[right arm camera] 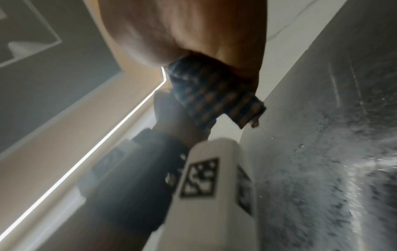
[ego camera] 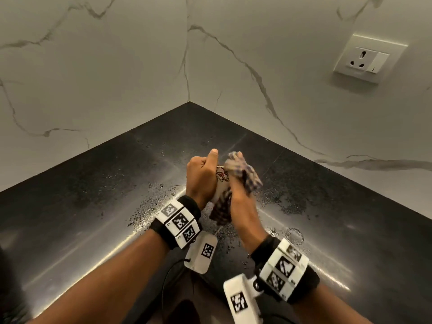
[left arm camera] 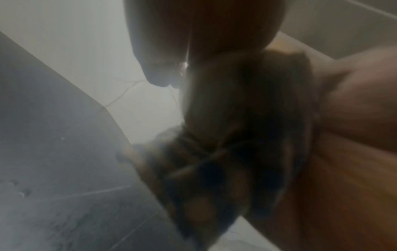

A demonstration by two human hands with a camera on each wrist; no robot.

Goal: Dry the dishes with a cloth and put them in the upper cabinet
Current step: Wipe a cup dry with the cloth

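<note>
Cup (ego camera: 220, 177), white with a floral print, sits gripped in the left hand (ego camera: 201, 177) above the wet countertop (ego camera: 93, 195), steadied so the right hand (ego camera: 238, 183), clutching the checked cloth (ego camera: 251, 177), can wipe it.

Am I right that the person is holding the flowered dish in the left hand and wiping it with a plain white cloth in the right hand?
Not quite: the cloth is checked in dark and light, not plain white, as the head view shows. The rest holds: the left hand grips the flowered dish and the right hand wipes it.
</note>
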